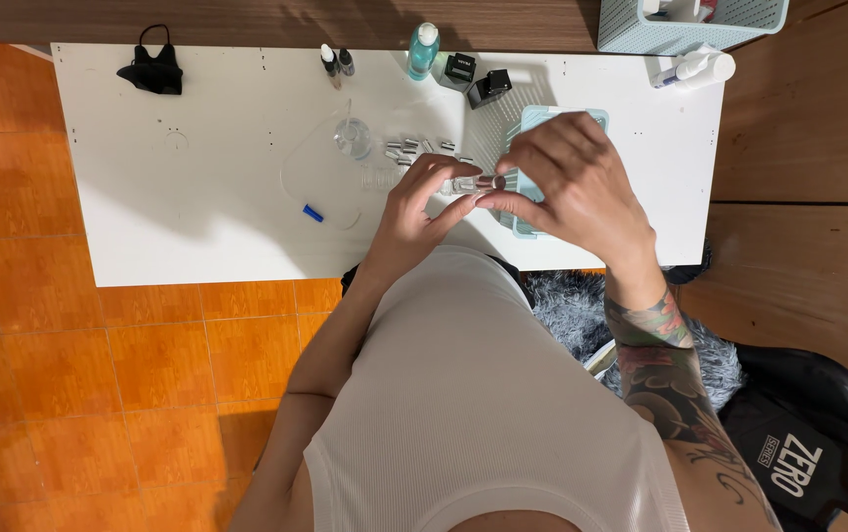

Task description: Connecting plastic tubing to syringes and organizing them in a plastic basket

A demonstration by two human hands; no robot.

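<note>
1. while both hands meet over the white table [197,197], a small clear vial [465,184] lies sideways between them, long axis left to right.
2. left hand [414,212] pinches its left end with closed fingertips.
3. right hand [577,182] pinches the metal cap end [499,182], equally near.

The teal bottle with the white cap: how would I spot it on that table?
Look at the white table and follow its far edge. Right of the two small dropper vials and left of the two black boxes stands the teal bottle. It is the only see-through blue-green thing there, taller than its neighbours, with a white cap.
</note>
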